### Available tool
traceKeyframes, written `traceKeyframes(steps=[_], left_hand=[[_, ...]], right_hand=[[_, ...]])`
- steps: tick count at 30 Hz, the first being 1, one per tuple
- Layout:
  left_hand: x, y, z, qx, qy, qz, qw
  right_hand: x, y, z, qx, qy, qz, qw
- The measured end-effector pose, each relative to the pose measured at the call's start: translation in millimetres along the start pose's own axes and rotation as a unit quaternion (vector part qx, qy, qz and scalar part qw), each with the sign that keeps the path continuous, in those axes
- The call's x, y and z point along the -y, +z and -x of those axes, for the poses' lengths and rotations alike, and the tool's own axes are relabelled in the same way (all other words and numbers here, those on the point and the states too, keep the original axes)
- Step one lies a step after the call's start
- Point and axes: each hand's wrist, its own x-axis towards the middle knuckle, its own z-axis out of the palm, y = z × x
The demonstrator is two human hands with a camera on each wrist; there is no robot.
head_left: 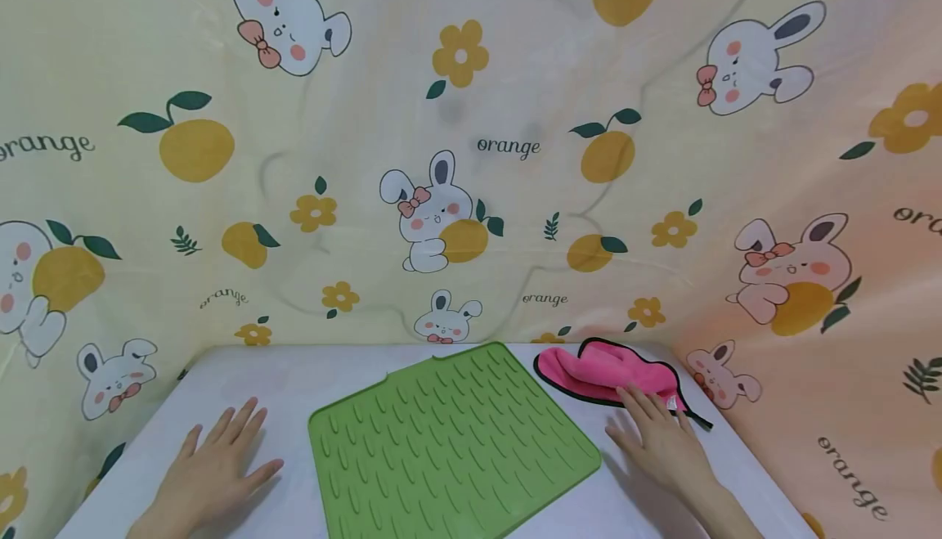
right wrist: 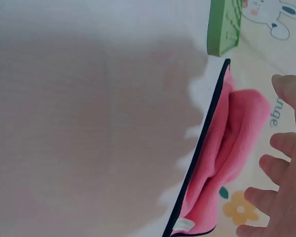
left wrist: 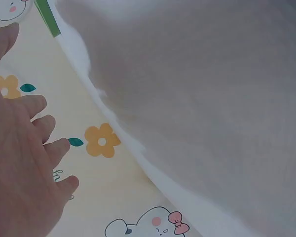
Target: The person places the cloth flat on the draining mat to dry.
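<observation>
1. White worktop, smooth-looking, carries everything.
2. Left hand, nine o'clock from the green ridged mat, and right hand, three o'clock: fingers spread, gripping nothing.
3. Rubbery-looking, that mat lies askew midway, presumably for either hand's reach.
4. Crumpled pink fleece cloth, black-bound, sits at two o'clock, by the right fingertips.
5. Beyond, rabbit-and-orange printed sheeting hangs creased.

Crumpled pink cloth beside green mat.

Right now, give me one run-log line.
left grip: empty | right grip: empty, near pink cloth | green mat: between them, on white table | pink cloth: bunched
</observation>
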Motion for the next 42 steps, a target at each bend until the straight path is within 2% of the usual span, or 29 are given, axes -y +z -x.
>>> traceKeyframes(steps=[8,16,24,29,35,42], left_hand=[[-7.2,2.6,-0.8,-0.018,0.024,-0.007,0.9995],[-23.5,2.2,1.5,-0.028,0.053,-0.006,0.9982],[-36.5,7.7,4.4,-0.033,0.086,-0.001,0.9958],[-39.7,9.9,2.8,-0.013,0.088,0.006,0.9961],[-40.2,8.3,1.1,0.03,0.076,0.018,0.9965],[-40.8,9.3,1.6,0.036,0.077,0.015,0.9963]], right_hand=[[13.0,1.2,-15.0,0.0,-0.022,-0.001,1.0],[20.5,8.3,-32.8,0.008,-0.039,-0.009,0.999],[23.8,19.0,-47.8,0.027,-0.048,-0.012,0.998],[23.9,23.7,-58.6,0.037,-0.045,-0.008,0.998],[19.7,31.4,-70.2,0.058,-0.042,-0.003,0.997],[10.0,44.4,-85.0,0.073,-0.063,0.001,0.995]])
